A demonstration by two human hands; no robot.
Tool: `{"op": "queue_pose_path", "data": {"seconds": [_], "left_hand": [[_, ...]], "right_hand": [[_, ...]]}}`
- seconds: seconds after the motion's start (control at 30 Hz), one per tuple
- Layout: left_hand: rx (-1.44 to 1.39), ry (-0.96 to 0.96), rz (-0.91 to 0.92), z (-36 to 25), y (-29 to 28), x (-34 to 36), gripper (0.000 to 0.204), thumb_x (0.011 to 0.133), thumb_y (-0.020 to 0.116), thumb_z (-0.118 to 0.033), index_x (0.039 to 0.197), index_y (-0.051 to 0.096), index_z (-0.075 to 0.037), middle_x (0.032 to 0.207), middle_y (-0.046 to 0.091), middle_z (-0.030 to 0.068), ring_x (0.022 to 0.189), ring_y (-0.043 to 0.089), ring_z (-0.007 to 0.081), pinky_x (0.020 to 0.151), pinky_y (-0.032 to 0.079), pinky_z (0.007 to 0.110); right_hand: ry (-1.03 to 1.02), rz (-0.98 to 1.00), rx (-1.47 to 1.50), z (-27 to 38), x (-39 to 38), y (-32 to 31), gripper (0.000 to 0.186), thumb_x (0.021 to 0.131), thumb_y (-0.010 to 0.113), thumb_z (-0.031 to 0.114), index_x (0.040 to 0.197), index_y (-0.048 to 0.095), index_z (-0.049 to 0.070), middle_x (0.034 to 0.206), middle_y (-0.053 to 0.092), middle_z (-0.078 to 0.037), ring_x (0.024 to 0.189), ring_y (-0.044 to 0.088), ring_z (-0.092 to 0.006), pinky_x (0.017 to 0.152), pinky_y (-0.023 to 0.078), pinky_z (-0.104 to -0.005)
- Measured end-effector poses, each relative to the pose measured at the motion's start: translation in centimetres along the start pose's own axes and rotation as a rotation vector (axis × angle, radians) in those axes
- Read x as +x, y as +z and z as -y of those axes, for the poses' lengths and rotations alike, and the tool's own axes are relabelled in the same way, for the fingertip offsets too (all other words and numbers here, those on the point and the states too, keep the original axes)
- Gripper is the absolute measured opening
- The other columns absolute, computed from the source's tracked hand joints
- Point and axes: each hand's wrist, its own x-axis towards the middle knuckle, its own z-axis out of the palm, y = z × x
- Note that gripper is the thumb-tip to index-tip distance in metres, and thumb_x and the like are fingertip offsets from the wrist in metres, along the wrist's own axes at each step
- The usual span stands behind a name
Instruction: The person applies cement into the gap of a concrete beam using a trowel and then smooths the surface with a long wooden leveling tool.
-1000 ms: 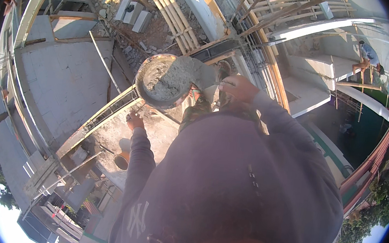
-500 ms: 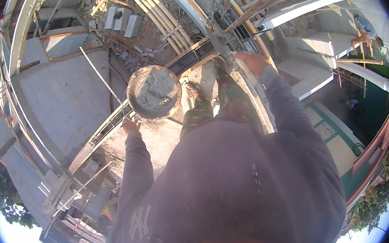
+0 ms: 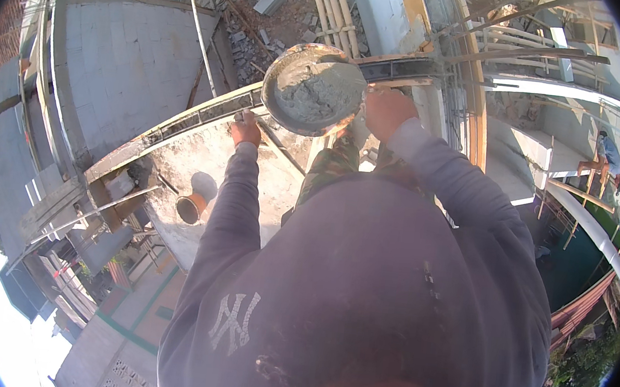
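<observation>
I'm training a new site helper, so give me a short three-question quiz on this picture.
1. True or false: the round metal pan holds grey wet mortar.
2. Which hand grips the pan's rim on the side nearer the bamboo poles? A) left hand B) right hand
3. Fill in: on the concrete slab below the left hand stands a small orange ____.

Key: 1 true; 2 B; 3 pot.

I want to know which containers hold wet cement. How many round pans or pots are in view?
2. A metal pan full of grey mix is at top centre, gripped by the right hand. A small orange pot stands on the concrete slab below the left hand. Others may be hidden.
</observation>
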Motion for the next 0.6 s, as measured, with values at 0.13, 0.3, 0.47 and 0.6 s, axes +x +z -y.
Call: {"op": "queue_pose_path", "data": {"seconds": [0.13,0.3,0.47,0.6], "left_hand": [[0.008,0.030,-0.053,2.4,0.1,1.2,0.045,0.107,0.052,-0.039,0.106,0.067,0.004,0.098,0.075,0.0160,0.086,0.072,0.0255,0.075,0.055,0.039],[0.204,-0.040,0.031,-4.3,-2.2,1.3,0.059,0.103,0.049,-0.048,0.109,0.071,0.007,0.104,0.072,0.0312,0.105,0.067,0.0489,0.091,0.050,0.054],[0.253,-0.089,0.012,-3.4,-2.7,3.3,0.063,0.100,0.059,-0.048,0.121,0.066,0.011,0.120,0.068,0.0344,0.113,0.066,0.0474,0.096,0.051,0.050],[0.166,-0.055,-0.034,-2.4,-1.3,4.3,0.067,0.093,0.068,-0.054,0.105,0.072,0.012,0.106,0.072,0.0328,0.105,0.071,0.0441,0.091,0.052,0.048]], "right_hand": [[-0.064,0.291,-0.056,4.1,5.7,2.0,0.038,0.094,0.065,0.031,0.116,0.070,0.000,0.119,0.071,-0.021,0.111,0.069,-0.0366,0.095,0.055,-0.0471],[0.029,0.274,0.278,0.8,6.1,3.5,0.044,0.091,0.067,0.034,0.116,0.071,-0.001,0.118,0.072,-0.023,0.109,0.070,-0.0408,0.095,0.054,-0.0480],[-0.116,0.082,0.567,-3.5,1.8,5.5,0.057,0.090,0.070,0.042,0.123,0.069,-0.005,0.098,0.076,-0.022,0.085,0.074,-0.0381,0.084,0.058,-0.0446],[0.081,0.170,0.784,-3.7,-1.4,4.4,0.055,0.092,0.072,0.041,0.123,0.069,-0.004,0.083,0.072,-0.015,0.062,0.066,-0.0218,0.064,0.054,-0.0362]]}}
